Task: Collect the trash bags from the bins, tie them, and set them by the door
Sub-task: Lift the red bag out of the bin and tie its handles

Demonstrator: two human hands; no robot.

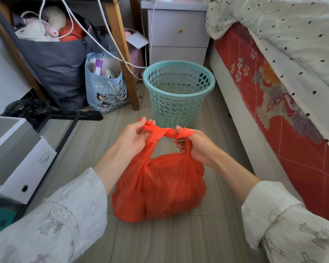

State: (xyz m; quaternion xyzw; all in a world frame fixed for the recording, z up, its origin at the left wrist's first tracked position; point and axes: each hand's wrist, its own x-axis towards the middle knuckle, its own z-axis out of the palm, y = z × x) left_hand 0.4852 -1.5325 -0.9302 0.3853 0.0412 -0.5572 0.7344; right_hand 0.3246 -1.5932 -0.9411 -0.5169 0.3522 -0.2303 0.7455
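Sleeves [68,215] frame our view. Our left hand [130,138] and right hand [196,147] each pinch one twisted handle of the red bag [160,188], which rests on the floor [179,242], just before the teal bin [179,92].

Red bag [160,186] contents hidden by opaque plastic. Right hand [196,147] fingertips partly wrapped in handle. Bed [273,92] at 2 o'clock cut off (right edge). Box [17,158] label at 9 o'clock unreadable.
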